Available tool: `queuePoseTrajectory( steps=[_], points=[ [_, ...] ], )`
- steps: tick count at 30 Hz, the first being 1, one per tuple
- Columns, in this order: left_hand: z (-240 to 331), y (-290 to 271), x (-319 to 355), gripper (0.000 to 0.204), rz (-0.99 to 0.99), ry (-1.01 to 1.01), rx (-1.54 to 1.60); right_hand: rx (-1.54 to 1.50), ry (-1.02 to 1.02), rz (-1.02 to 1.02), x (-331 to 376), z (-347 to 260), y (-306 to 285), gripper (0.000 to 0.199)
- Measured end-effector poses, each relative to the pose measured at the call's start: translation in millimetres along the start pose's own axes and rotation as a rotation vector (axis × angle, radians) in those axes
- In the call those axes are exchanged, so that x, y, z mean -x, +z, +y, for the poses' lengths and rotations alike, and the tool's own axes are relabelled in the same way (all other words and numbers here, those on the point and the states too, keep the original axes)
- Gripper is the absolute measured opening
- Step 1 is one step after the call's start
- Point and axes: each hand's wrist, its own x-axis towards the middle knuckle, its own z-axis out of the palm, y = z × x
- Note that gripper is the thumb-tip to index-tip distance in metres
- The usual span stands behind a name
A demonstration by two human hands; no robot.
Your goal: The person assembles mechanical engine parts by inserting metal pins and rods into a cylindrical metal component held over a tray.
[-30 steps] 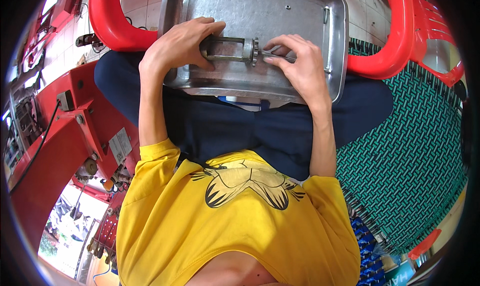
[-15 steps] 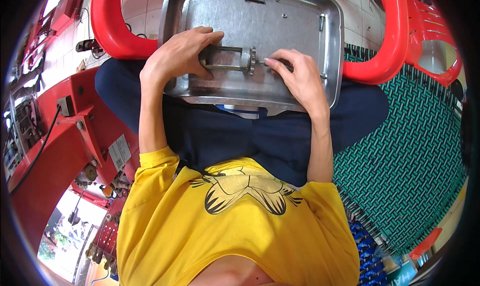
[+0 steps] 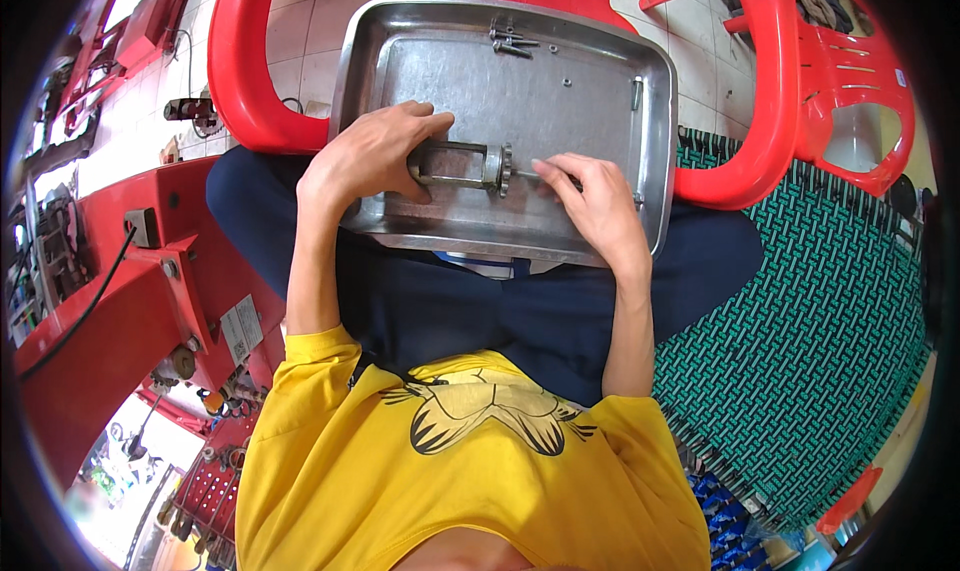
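Observation:
My left hand (image 3: 372, 153) is closed round the left end of a cage-like metal part (image 3: 494, 169), which has open slots along its body and a toothed ring at its right end. The part lies sideways over a shallow metal tray (image 3: 440, 239). At the toothed end, my right hand (image 3: 605, 209) pinches a thin metal pin (image 3: 526, 175) between thumb and fingers. The pin points left into the part; how deep it sits is hidden.
Several bolts (image 3: 513, 43) lie at the tray's far side, with small nuts (image 3: 567, 82) nearby. Another bolt (image 3: 637, 93) rests along the right wall. A red plastic chair (image 3: 745, 176) surrounds the tray; a red machine frame (image 3: 170, 271) stands left, a green woven mat (image 3: 790, 331) right.
The whole scene sits lower in the picture, showing more of the red chair beyond the tray. Both hands keep nearly the same hold on the metal part and the pin.

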Motion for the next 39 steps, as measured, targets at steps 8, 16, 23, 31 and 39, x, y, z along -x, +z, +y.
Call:
queuePoseTrajectory(
  steps=[8, 16, 23, 31, 39],
  points=[
    [0.1, 1.0, 0.3, 0.083, 0.018, -0.003, -0.011, -0.034, -0.143, 0.121, 1.4, -0.2, 3.3, 0.026],
    [0.7, 0.8, 0.8, 0.083, 0.014, 0.0, -0.014, 0.093, -0.142, 0.113, 3.3, -4.4, 4.8, 0.026],
    [-0.2, 1.8, 0.9, 0.081, 0.017, 0.003, -0.018, 0.006, 0.078, -0.004, 1.4, -7.0, 2.2, 0.024],
    [0.4, 2.6, 1.2, 0.078, 0.037, 0.007, -0.016, -0.006, -0.134, 0.146, 4.2, -7.4, 5.8, 0.027],
    [3.5, -2.2, -0.9, 0.078, 0.007, 0.001, -0.026, 0.044, -0.143, 0.126, 1.2, -1.0, 9.3, 0.028]
  ],
)
